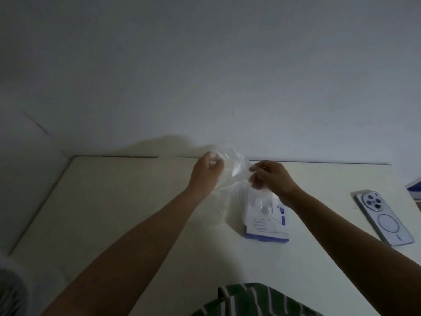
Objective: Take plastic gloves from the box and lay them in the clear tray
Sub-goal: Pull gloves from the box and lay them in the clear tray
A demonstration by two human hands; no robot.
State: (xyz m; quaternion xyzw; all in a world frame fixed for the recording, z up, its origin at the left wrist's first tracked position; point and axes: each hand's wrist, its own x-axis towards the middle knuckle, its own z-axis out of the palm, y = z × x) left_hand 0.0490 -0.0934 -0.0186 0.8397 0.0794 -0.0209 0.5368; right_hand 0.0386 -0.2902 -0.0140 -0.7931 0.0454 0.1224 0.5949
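Pinching a clear plastic glove [234,166] between them, the left grip [205,172] and the right grip [271,176] each have fingers curled round an edge of the film. They hold it spread in the air near the far edge of the bench [114,201]. The film hangs down from both grips, so sheer that its lower end is hard to tell. Under the right grip lies the glove box [266,226], flat on the bench, white and blue with a hand outline printed on it. A phone [385,217] lies well to the right. I cannot make out the clear tray.

The likeliest trouble is cling. Film this thin may stick to the fingers on release and lift away again instead of lying flat, or it may carry a second glove along unseen. Pulling the grips apart too hard could stretch or tear it. In this dim light a clear tray is easy to miss, so the glove could land on bare bench.
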